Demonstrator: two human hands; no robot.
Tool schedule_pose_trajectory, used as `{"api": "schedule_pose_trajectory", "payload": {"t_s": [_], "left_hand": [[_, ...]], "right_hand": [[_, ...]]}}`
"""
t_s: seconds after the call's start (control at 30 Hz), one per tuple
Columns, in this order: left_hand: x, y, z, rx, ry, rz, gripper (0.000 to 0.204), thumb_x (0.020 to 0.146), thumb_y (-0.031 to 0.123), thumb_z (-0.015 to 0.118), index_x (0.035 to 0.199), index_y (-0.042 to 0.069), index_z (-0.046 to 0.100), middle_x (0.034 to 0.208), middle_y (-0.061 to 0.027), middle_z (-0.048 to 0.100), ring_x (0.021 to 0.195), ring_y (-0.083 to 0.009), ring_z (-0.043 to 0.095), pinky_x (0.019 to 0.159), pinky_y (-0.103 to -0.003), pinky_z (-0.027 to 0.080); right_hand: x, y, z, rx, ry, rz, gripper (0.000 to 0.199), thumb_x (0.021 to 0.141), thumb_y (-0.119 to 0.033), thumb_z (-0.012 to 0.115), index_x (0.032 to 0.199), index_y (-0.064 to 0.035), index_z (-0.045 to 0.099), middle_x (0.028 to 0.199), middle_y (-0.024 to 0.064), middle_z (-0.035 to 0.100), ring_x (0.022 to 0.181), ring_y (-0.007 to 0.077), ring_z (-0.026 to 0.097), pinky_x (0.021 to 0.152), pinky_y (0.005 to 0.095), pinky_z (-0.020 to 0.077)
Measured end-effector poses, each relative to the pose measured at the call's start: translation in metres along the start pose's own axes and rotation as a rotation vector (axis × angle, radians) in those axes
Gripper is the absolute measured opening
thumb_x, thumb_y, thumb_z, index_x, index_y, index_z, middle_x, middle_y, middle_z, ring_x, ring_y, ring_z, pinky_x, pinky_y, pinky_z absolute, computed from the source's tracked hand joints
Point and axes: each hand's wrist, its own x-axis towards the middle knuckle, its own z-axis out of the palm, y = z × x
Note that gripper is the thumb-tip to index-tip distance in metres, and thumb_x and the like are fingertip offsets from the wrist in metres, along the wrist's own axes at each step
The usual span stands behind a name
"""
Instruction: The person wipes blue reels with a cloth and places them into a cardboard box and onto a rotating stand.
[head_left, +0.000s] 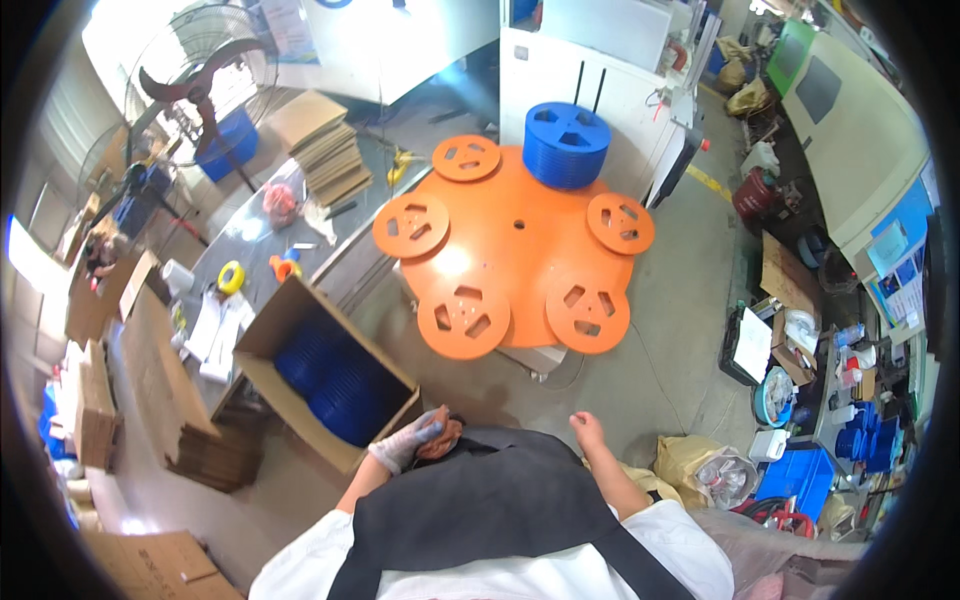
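- Gripping a crumpled brown cloth-like item, the gloved left hand is on the near side of the orange lobed table, perhaps close to the body for control.
- The bare right hand, also on the table's near side, looks curled with nothing visible in it; whether clenched, I cannot tell.
- Left of the table, blue reels in an open carton stand on edge, probably for snug packing; a blue reel stack lies flat on the table's far-right lobe, seemingly for stability.
- Near-left of the table, the carton's rim crowds the left hand; near-right, grey floor offers more room.
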Motion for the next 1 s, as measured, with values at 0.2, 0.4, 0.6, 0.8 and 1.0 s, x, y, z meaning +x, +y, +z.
{"api": "schedule_pose_trajectory", "payload": {"t_s": [0.2,0.4,0.6,0.8,1.0], "left_hand": [[-0.008,0.058,-0.058,0.071,-0.176,-0.099,0.050,0.085,0.040,0.067,0.115,0.003,0.050,0.092,-0.0036,0.055,0.076,-0.0088,0.050,0.064,-0.019,0.039],[0.043,0.039,-0.118,-0.179,0.206,-0.113,0.031,0.098,0.019,0.043,0.120,-0.003,0.043,0.131,-0.0243,0.048,0.112,-0.0288,0.054,0.093,-0.029,0.047],[0.112,0.027,-0.167,-0.631,0.571,0.064,0.020,0.098,0.015,0.037,0.102,0.001,0.050,0.104,-0.0145,0.058,0.092,-0.0262,0.059,0.082,-0.034,0.052],[0.138,0.036,-0.164,-0.263,0.738,-0.104,0.024,0.098,0.024,0.040,0.104,0.005,0.053,0.095,-0.0072,0.060,0.088,-0.0182,0.058,0.075,-0.028,0.047],[0.185,0.085,-0.059,0.134,1.002,-0.438,0.026,0.095,0.020,0.053,0.107,-0.002,0.057,0.101,-0.0071,0.063,0.092,-0.0139,0.058,0.083,-0.025,0.046]], "right_hand": [[0.032,-0.052,0.031,-0.169,-0.193,0.027,0.037,0.083,-0.038,0.065,0.105,-0.0083,0.065,0.098,0.0123,0.067,0.094,0.0250,0.063,0.084,0.0367,0.0484],[0.111,-0.116,0.014,-0.281,-0.333,-0.146,0.046,0.081,-0.042,0.064,0.109,-0.0052,0.064,0.105,0.0165,0.066,0.097,0.0287,0.063,0.084,0.0385,0.0494],[0.303,-0.245,-0.025,-0.121,-0.274,-0.137,0.041,0.086,-0.030,0.065,0.114,-0.0021,0.057,0.106,0.0115,0.064,0.097,0.0194,0.060,0.081,0.0352,0.0494],[0.508,-0.384,-0.072,-0.147,0.029,-0.453,0.073,0.084,-0.035,0.067,0.139,-0.0009,0.034,0.143,0.0218,0.035,0.134,0.0365,0.031,0.109,0.0443,0.0294],[0.642,-0.481,-0.107,-0.916,0.161,-0.544,0.071,0.071,-0.032,0.079,0.127,-0.0028,0.047,0.132,0.0159,0.048,0.128,0.0320,0.040,0.111,0.0460,0.0269]]}}
